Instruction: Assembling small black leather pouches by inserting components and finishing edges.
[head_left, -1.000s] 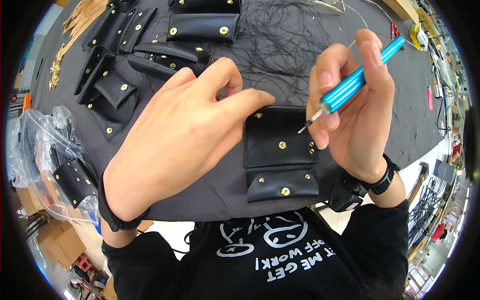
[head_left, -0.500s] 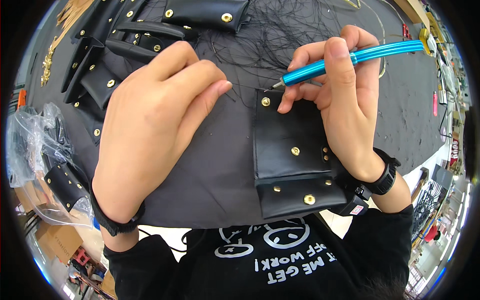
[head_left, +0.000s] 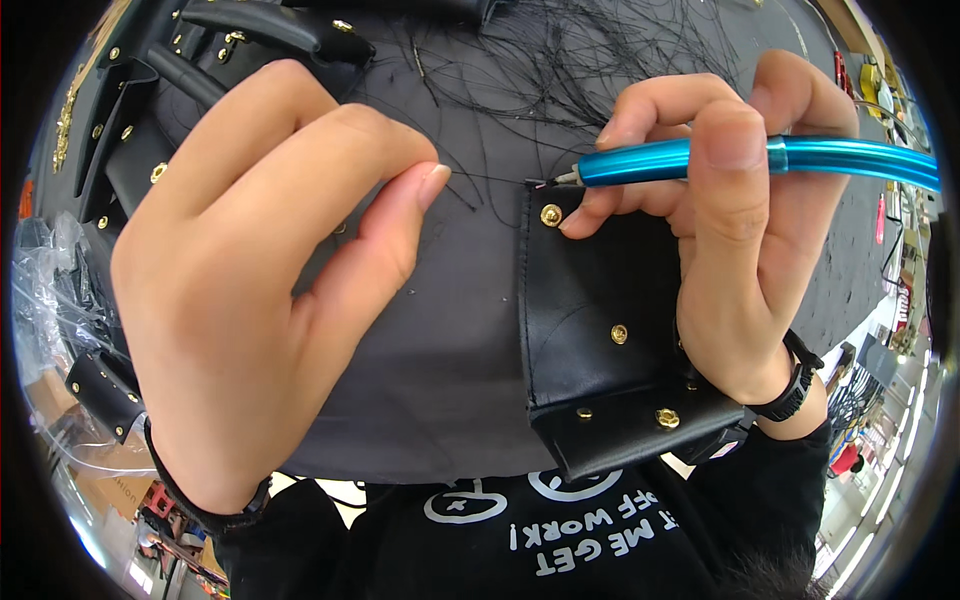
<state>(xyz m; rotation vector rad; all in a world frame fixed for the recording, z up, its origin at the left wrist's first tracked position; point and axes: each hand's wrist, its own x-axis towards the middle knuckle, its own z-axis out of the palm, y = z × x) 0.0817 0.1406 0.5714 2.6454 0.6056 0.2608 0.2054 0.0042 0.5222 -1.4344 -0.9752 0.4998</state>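
Our right hand (head_left: 745, 215) holds a shiny blue pen-shaped tool (head_left: 650, 163), now flatter, at a corner of a black leather pouch (head_left: 580, 290), right of centre; our left hand (head_left: 225, 270) pinches black thread (head_left: 490, 179) over open worktop (head_left: 440, 390).

Black pouch (head_left: 590, 295) open; blue tool (head_left: 640, 163), tip at upper-left corner; thread (head_left: 490, 178) leftward.

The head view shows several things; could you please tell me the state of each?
Black pouch: unfastened, flap laid open.
Blue tool: held, tip at the pouch's upper left corner.
Left hand: thumb and forefinger pinched together.
Right hand: closed around the blue tool.
Black threads: loose, tangled.
Plastic bag: crumpled.
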